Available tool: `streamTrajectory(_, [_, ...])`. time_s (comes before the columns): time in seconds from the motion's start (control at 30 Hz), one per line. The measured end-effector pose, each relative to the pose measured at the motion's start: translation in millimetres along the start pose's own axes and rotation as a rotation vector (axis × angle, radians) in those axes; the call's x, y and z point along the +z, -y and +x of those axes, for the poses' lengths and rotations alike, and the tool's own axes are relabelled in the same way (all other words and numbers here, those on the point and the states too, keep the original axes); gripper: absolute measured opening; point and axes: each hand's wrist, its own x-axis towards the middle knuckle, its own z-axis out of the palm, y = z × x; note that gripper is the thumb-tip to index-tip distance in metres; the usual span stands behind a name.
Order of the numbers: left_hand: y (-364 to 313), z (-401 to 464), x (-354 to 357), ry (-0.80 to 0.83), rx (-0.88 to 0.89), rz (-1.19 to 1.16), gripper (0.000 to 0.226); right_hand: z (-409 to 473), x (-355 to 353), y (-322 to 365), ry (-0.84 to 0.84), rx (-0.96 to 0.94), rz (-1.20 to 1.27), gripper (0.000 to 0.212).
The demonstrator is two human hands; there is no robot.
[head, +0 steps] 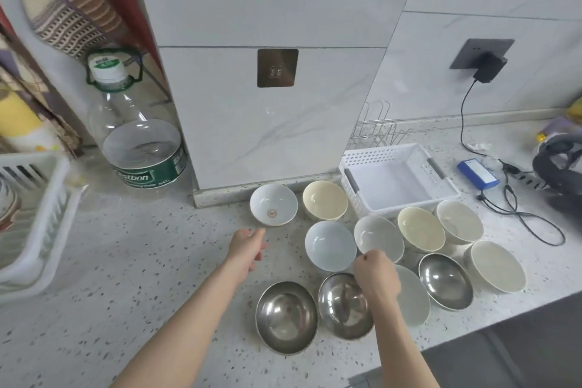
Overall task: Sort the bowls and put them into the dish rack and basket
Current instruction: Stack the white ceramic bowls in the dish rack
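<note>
Speckled white stone desk (126,261) carries ten loose bowls at lower centre and right. Right hand (376,277), fingers curled, hovers over the middle round steel bowl (343,309); whether it pinches the rim cannot be told. Left hand (247,249) hangs loosely open, empty, just below the white ceramic bowl with a brown emblem (273,204). White perforated plastic basket (396,179) lies further back to the right, nearer the right hand.

Seven ceramic bowls (273,204), three steel bowls (286,316)
</note>
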Motion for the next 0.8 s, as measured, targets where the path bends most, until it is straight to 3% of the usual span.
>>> streamTrajectory(0.2, [-11.8,28.6,20.1,0.015,-0.128,-0.144,0.014,24.6,8.1,8.3,0.147,-0.044,-0.108,0.03])
streamTrajectory(0.4, [-16.2,47.7,24.0,0.01,-0.142,-0.265,0.015,31.1,13.2,15.9,0.186,-0.069,-0.04,0.004])
streamTrajectory(0.8, [-18.1,25.6,-26.6,-0.024,-0.073,-0.31,0.017,26.6,16.4,28.8,0.226,-0.143,-0.006,0.012])
